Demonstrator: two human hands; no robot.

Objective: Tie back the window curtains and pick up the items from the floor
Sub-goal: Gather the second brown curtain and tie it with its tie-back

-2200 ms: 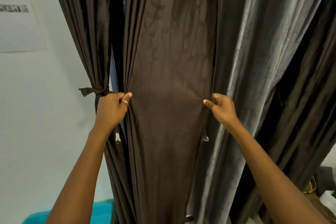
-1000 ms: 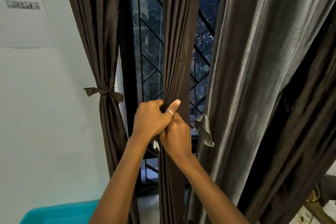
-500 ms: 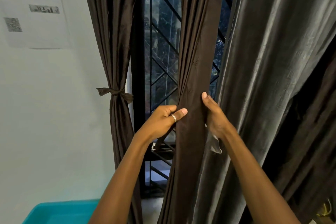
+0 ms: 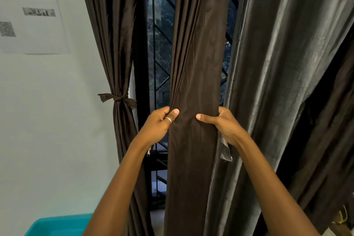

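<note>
Both hands are clasped on the middle brown curtain (image 4: 195,73): its left edge is pinched by the left hand (image 4: 159,124), on which a ring (image 4: 169,119) is worn, and its right edge is gripped by the right hand (image 4: 224,124), thumb laid across the front. This curtain is held gathered before the window grille (image 4: 159,53), between a brown curtain (image 4: 113,44) bound with a tie band (image 4: 118,98) at the left and a grey curtain (image 4: 283,63) at the right. A teal bin (image 4: 59,224) is seen at the lower left.

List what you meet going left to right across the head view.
printed sheet → tied-back curtain → left hand → gathered brown curtain → right hand → grey curtain
</note>
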